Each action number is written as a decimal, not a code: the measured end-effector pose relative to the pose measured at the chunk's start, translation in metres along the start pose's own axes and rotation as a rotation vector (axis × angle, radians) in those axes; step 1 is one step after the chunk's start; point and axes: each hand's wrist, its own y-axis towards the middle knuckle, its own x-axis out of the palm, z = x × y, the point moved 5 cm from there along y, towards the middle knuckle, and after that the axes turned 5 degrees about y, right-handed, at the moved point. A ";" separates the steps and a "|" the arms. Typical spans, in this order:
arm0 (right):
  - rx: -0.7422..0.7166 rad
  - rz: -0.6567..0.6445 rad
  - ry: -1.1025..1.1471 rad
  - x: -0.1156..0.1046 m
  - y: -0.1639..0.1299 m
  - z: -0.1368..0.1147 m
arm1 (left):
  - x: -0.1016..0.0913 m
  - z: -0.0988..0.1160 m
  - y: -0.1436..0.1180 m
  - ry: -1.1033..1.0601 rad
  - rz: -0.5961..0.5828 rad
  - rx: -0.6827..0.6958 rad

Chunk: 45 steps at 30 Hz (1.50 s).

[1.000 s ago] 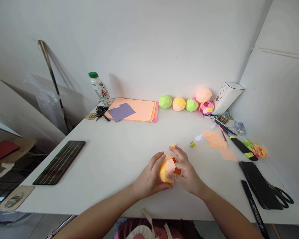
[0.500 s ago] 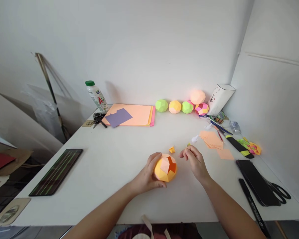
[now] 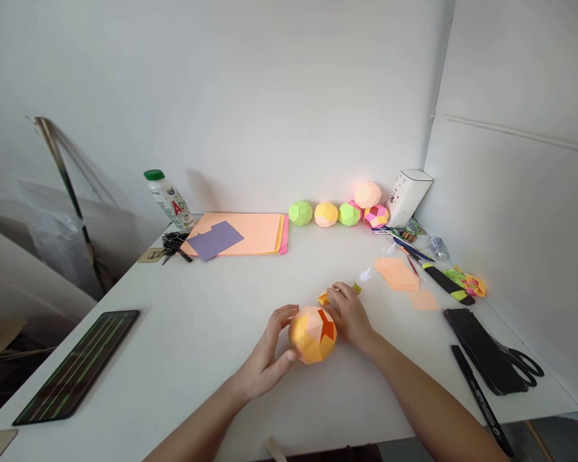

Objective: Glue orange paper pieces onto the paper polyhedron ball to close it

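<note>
One white table (image 3: pixel 212 333) carried everything, set into a corner of white wall. All places below are given from the orange paper ball (image 3: pixel 313 334) near the table's middle front.

Largest item: stack of peach and pink paper sheets (image 3: pixel 243 232), far behind and left of the ball, a purple cut sheet (image 3: pixel 215 239) lying on top. Dark slatted panel (image 3: pixel 74 367) well to the left, near the table's left edge. Black phone (image 3: pixel 479 350) well to the right, scissors (image 3: pixel 523 363) just beyond it, a black pen-like tool (image 3: pixel 481 404) right and nearer the front edge. White carton (image 3: pixel 407 196) leaned in the far right corner. Bottle with green cap (image 3: pixel 166 199) far behind left, keys (image 3: pixel 171 245) just below it. Row of folded paper balls (image 3: pixel 340 212), green, yellow, pink, lay against the back wall, directly behind. Loose peach paper pieces (image 3: pixel 399 276) behind and right.

Orange paper ball: faceted, an open star-shaped gap on its upper right showing a darker orange inside; resting on the table.

Left hand (image 3: pixel 264 359): cupped against the ball's left side, fingers curved loosely round it, thumb below; holding it steady.

Right hand (image 3: pixel 349 314): just behind and right of the ball, fingers curled down over a small orange folded piece (image 3: pixel 324 298); whether pinched or only touched, could not tell.
</note>
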 end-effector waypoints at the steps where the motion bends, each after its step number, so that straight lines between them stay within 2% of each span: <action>1: -0.002 -0.009 -0.028 0.004 0.001 0.003 | -0.001 -0.001 0.000 -0.011 0.014 -0.017; 7: -0.033 -0.044 -0.114 0.013 0.001 0.009 | -0.005 -0.002 -0.001 -0.058 0.090 -0.129; 13: -0.099 -0.087 -0.140 0.014 0.001 -0.001 | -0.005 0.002 -0.003 -0.031 0.152 -0.239; 19: -0.144 -0.164 -0.108 0.013 0.003 -0.010 | -0.002 0.005 -0.007 0.133 0.110 -0.114; 24: -0.143 -0.146 -0.062 0.013 0.001 -0.009 | 0.003 0.012 -0.008 0.296 0.069 -0.031; 27: -0.145 -0.104 -0.022 0.012 0.001 -0.008 | 0.003 0.014 -0.008 0.370 0.089 -0.022; 31: -0.138 0.000 0.053 0.001 0.002 -0.010 | -0.003 0.015 -0.009 0.400 0.173 -0.085; 35: -0.106 0.118 0.152 -0.022 0.003 -0.021 | -0.012 0.017 -0.009 0.414 0.283 -0.122; 38: -0.043 0.195 0.235 -0.044 0.000 -0.035 | -0.018 0.026 -0.006 0.426 0.361 0.002; 40: 0.117 0.207 0.428 -0.055 -0.005 -0.039 | -0.021 0.035 -0.004 0.417 0.406 0.102; 42: 0.274 0.089 0.715 -0.054 -0.009 -0.046 | -0.022 0.045 -0.003 0.391 0.435 0.133; 45: 0.382 -0.233 1.020 -0.037 -0.018 -0.064 | -0.016 0.059 -0.001 0.336 0.381 0.027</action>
